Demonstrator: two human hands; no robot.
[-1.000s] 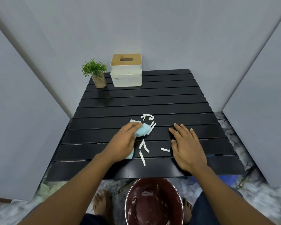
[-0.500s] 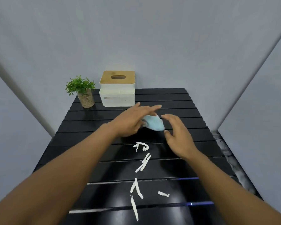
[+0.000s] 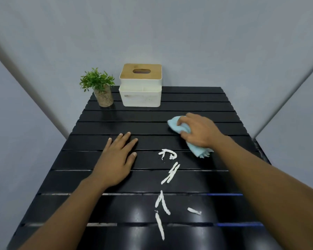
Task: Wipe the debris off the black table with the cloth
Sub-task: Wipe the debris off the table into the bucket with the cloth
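A light blue cloth [image 3: 176, 125] lies bunched on the black slatted table [image 3: 192, 103], right of centre, and my right hand [image 3: 200, 130] is closed over it, pressing it on the slats. One end of the cloth sticks out below my wrist. My left hand [image 3: 117, 159] rests flat on the table to the left, fingers spread, holding nothing. Several white twisted paper scraps [image 3: 169, 173] lie in a rough line between my hands, running toward the near edge, with one separate scrap [image 3: 194, 211] to the right.
A small potted green plant [image 3: 99, 87] and a white tissue box with a wooden lid [image 3: 141, 85] stand at the table's far left. Grey walls close in on the back and both sides.
The cloth passed from my left hand to my right hand, which has carried it to the right side of the table. My left hand came down flat on the left.
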